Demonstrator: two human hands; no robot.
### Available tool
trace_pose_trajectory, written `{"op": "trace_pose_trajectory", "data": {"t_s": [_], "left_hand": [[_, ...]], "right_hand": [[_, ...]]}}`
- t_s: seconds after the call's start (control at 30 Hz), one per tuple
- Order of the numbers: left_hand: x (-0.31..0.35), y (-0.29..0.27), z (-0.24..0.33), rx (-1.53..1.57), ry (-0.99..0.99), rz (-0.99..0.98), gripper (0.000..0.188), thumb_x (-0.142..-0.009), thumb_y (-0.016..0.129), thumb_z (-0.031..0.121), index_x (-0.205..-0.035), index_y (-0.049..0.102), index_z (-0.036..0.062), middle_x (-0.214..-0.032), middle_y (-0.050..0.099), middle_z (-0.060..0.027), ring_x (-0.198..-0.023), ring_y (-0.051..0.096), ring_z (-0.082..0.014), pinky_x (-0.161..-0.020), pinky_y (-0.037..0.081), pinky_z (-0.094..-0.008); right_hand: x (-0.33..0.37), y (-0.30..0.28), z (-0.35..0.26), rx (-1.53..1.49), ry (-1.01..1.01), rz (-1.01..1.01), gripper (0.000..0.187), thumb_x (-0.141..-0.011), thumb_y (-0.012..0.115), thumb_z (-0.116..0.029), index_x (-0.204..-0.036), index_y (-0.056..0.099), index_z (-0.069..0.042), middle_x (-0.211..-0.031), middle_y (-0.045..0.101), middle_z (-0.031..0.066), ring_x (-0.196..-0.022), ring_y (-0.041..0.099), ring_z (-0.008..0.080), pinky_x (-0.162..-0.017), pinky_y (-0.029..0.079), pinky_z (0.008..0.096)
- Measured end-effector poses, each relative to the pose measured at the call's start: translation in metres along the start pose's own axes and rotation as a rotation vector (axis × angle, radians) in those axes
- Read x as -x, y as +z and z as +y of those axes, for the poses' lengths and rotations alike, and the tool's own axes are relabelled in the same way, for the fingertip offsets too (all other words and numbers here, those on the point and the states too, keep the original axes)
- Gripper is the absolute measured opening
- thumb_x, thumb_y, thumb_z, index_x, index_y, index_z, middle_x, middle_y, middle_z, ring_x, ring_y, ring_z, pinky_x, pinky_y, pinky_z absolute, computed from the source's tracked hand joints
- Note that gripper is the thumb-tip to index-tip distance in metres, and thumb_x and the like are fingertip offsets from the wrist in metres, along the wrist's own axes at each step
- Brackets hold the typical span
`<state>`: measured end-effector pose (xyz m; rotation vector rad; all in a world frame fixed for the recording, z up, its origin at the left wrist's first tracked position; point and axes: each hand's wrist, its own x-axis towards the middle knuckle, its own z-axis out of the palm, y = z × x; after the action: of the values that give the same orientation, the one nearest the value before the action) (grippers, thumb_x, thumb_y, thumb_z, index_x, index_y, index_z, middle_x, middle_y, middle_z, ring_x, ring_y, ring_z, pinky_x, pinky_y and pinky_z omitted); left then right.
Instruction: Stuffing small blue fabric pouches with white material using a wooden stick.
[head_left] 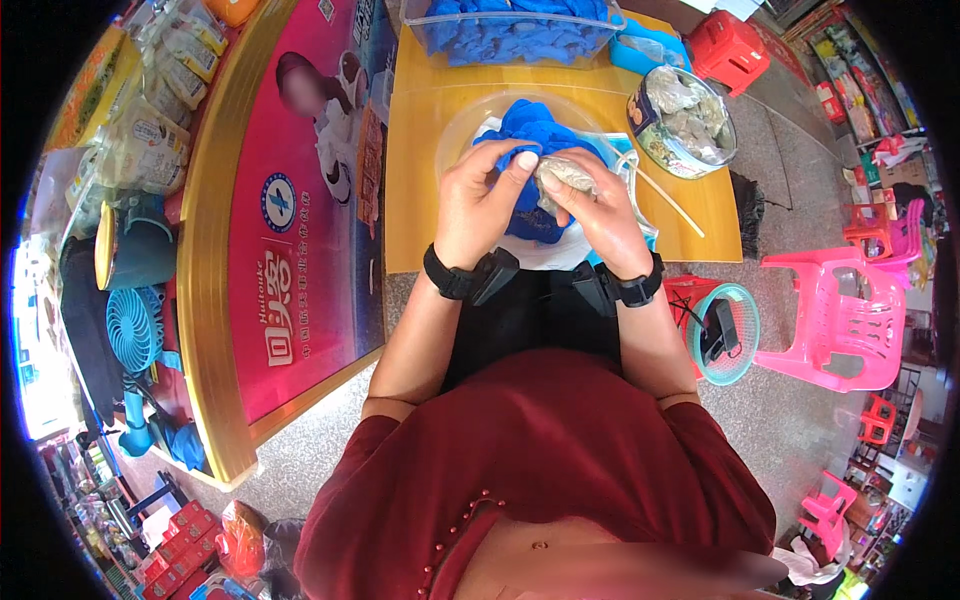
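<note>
My left hand (472, 200) pinches blue cloth-like material (535, 125) between thumb and fingers. In my right hand (608, 222) is a crumpled greyish-beige bundle (566, 170), gripped under the thumb; what it is made of I cannot tell. Both hands nearly meet above a wide pale basin (462, 122), where more of the blue material lies bunched. Part of a light-blue and white sheet or mask-like piece (628, 160) shows beside the right hand. A thin pale stick (672, 203) slants across the table to its right.
On the yellow wooden table (415, 190) stand a clear bin (515, 45) of blue pieces, a blue container (650, 45) and a round tin (683, 120) with crumpled grey bundles. A pink-panelled counter (300, 230) borders the left. A teal basket (722, 335) and pink chair (840, 320) stand right.
</note>
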<state>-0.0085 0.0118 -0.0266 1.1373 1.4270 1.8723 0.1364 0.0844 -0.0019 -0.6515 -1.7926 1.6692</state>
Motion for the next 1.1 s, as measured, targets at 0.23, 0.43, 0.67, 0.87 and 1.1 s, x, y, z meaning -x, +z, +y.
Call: {"op": "trace_pose_trajectory", "data": {"t_s": [0.23,0.43,0.67,0.87,1.1], "left_hand": [[0.002,0.002,0.006,0.137,0.022,0.105,0.011,-0.087,0.067,0.007,-0.092,0.065,-0.0022,-0.087,0.061,-0.0050,-0.079,0.056,-0.0120,-0.074,0.046,-0.0241],[0.007,0.006,0.004,0.242,0.039,0.075,0.007,-0.087,0.062,0.002,-0.090,0.067,-0.0015,-0.099,0.059,-0.0065,-0.089,0.058,-0.0153,-0.084,0.043,-0.0271],[0.006,0.011,0.003,0.237,0.045,0.048,0.009,-0.085,0.068,0.007,-0.091,0.071,0.0023,-0.113,0.056,-0.0076,-0.112,0.048,-0.0184,-0.098,0.036,-0.0320],[0.004,0.012,0.006,0.159,-0.012,0.075,0.017,-0.088,0.064,0.008,-0.103,0.064,0.0008,-0.120,0.055,-0.0065,-0.112,0.050,-0.0160,-0.095,0.038,-0.0294],[0.010,0.018,0.004,-0.139,0.024,0.075,0.022,-0.084,0.069,0.000,-0.105,0.062,0.0017,-0.090,0.063,-0.0025,-0.079,0.059,-0.0076,-0.073,0.049,-0.0205]], "right_hand": [[0.004,0.004,-0.007,-0.236,0.019,-0.062,0.020,-0.089,0.066,-0.015,-0.102,0.062,-0.001,-0.095,0.061,0.0043,-0.074,0.057,0.0087,-0.061,0.047,0.0216],[0.001,0.010,0.004,0.130,-0.104,-0.041,0.016,-0.085,0.066,-0.006,-0.099,0.063,0.002,-0.095,0.061,0.0072,-0.082,0.060,0.0143,-0.074,0.048,0.0275],[-0.002,0.019,0.004,0.056,-0.015,0.084,0.016,-0.085,0.065,-0.009,-0.098,0.064,0.000,-0.092,0.066,0.0089,-0.082,0.063,0.0142,-0.071,0.050,0.0286],[-0.005,0.016,0.008,0.195,0.003,0.236,0.017,-0.086,0.064,-0.014,-0.095,0.064,0.001,-0.080,0.068,0.0069,-0.071,0.062,0.0122,-0.064,0.050,0.0278],[-0.007,0.010,0.014,0.032,-0.031,0.325,0.017,-0.087,0.066,-0.016,-0.092,0.064,0.000,-0.075,0.063,0.0010,-0.067,0.056,0.0068,-0.060,0.046,0.0238]]}}
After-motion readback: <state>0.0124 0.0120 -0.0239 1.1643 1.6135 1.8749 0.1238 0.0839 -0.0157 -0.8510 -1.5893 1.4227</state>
